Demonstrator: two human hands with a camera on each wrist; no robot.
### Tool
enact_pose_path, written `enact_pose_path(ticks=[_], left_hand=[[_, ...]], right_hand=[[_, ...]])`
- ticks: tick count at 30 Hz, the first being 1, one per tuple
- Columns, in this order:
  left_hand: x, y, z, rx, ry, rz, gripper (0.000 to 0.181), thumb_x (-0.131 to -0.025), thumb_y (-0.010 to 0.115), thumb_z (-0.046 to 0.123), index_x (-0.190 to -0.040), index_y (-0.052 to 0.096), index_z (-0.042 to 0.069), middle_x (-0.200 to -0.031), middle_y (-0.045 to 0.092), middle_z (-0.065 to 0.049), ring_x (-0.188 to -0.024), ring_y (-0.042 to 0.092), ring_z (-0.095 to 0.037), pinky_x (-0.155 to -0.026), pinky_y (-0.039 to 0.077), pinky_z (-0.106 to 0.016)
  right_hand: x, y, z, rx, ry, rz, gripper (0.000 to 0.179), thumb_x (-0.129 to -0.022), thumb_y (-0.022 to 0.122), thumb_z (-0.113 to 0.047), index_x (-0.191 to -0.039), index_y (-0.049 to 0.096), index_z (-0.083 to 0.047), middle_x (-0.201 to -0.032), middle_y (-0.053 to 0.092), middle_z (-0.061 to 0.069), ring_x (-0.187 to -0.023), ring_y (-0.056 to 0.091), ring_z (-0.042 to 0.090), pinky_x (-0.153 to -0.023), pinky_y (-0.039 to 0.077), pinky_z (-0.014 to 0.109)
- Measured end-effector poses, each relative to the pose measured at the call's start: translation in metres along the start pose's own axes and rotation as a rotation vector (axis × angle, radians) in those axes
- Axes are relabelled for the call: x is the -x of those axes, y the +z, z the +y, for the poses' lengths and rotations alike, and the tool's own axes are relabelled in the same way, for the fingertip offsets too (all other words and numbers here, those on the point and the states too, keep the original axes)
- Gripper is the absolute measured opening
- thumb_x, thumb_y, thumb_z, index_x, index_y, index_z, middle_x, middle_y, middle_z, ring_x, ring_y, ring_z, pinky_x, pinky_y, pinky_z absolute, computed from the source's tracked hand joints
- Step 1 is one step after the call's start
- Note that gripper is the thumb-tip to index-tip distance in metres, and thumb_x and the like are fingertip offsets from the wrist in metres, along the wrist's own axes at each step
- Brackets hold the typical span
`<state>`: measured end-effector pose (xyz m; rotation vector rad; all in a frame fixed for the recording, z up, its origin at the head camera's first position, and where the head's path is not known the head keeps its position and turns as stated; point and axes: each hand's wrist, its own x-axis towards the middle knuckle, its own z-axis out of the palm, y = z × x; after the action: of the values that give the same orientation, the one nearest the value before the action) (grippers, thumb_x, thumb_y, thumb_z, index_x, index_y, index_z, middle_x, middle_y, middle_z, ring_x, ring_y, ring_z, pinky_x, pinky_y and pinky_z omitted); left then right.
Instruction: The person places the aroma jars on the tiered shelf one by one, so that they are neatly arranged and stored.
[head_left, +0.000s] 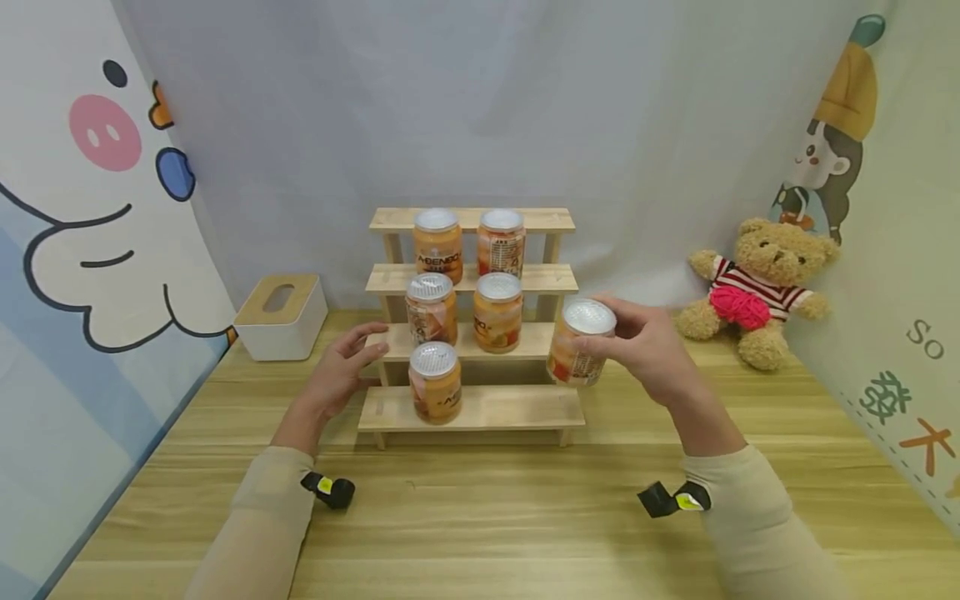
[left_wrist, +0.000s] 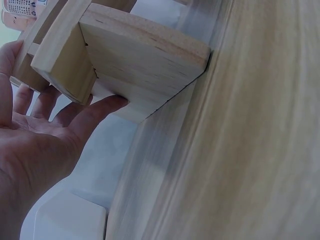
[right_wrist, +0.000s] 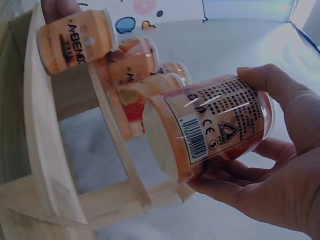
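My right hand (head_left: 648, 350) holds an orange-labelled can (head_left: 582, 342) with a silver lid, thumb on one side and fingers round the other. It hangs tilted by the right end of a stepped wooden rack (head_left: 517, 408). The right wrist view shows the can's pale base and barcode (right_wrist: 192, 137). Two cans stand on each of the rack's upper can rows, and a single can (head_left: 436, 383) is on the left of the lowest step. At the rack's left end, my left hand (head_left: 341, 371) has its fingers extended, touching the side; a fingertip (left_wrist: 117, 101) lies against a wooden support.
Left of the rack stands a white tissue box (head_left: 281, 321) with a wooden lid. A teddy bear (head_left: 761, 287) in a striped top sits at the back right. A pale curtain (head_left: 480, 100) hangs behind the wooden table (head_left: 480, 508).
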<state>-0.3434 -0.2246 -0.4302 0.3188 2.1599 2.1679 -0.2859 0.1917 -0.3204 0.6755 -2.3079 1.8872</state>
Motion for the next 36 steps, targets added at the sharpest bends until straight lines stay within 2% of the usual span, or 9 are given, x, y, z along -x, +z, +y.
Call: enact_pose_path(ticks=[6,13,17,22,27,36], left_hand=[[0.0,0.0,-0.001,0.013,0.003,-0.004,0.037,-0.103,0.058,0.021,-0.138,0.05,0.011,-0.152,0.037,-0.014,-0.128,0.04,-0.027,-0.096,0.043,-0.062],[-0.005,0.005,-0.002,0.023,0.001,-0.01,0.04,-0.103,0.059,0.021,-0.139,0.049,0.009,-0.153,0.036,-0.014,-0.132,0.037,-0.03,-0.098,0.041,-0.065],[-0.005,0.005,-0.001,0.013,0.001,-0.007,0.043,-0.103,0.059,0.023,-0.141,0.047,0.008,-0.154,0.035,-0.015,-0.133,0.036,-0.032,-0.097,0.042,-0.064],[0.0,0.002,-0.001,-0.002,-0.006,0.0,0.046,-0.104,0.058,0.023,-0.143,0.044,0.005,-0.157,0.031,-0.015,-0.137,0.033,-0.035,-0.098,0.04,-0.065],[0.003,0.002,-0.003,-0.001,-0.018,-0.017,0.049,-0.104,0.058,0.023,-0.145,0.041,0.003,-0.159,0.028,-0.015,-0.14,0.03,-0.036,-0.1,0.039,-0.066],[-0.001,0.0,-0.001,-0.003,-0.003,-0.003,0.044,-0.103,0.059,0.024,-0.142,0.046,0.008,-0.155,0.032,-0.016,-0.136,0.033,-0.035,-0.1,0.038,-0.067]], right_hand=[[-0.002,0.033,0.014,0.044,0.023,-0.083,0.046,-0.082,0.083,-0.006,-0.125,0.067,0.0,-0.11,0.069,0.011,-0.098,0.063,0.023,-0.077,0.055,0.032],[-0.002,0.051,0.023,0.045,0.053,-0.121,0.049,-0.08,0.086,-0.013,-0.125,0.068,-0.006,-0.118,0.067,0.011,-0.099,0.066,0.027,-0.079,0.057,0.037],[-0.002,0.061,0.024,0.046,0.091,-0.123,0.051,-0.079,0.087,-0.016,-0.124,0.067,-0.005,-0.114,0.069,0.011,-0.097,0.067,0.026,-0.078,0.057,0.036],[-0.006,0.076,0.03,0.066,0.087,-0.148,0.048,-0.078,0.089,-0.018,-0.119,0.069,-0.003,-0.107,0.07,0.011,-0.093,0.068,0.025,-0.077,0.057,0.037],[-0.007,0.084,0.035,0.106,0.073,-0.127,0.044,-0.075,0.09,-0.018,-0.111,0.07,-0.004,-0.103,0.07,0.008,-0.09,0.067,0.023,-0.077,0.056,0.036],[-0.009,0.087,0.034,0.151,0.061,-0.081,0.046,-0.074,0.091,-0.018,-0.113,0.071,-0.004,-0.106,0.07,0.007,-0.093,0.067,0.021,-0.079,0.055,0.037]])
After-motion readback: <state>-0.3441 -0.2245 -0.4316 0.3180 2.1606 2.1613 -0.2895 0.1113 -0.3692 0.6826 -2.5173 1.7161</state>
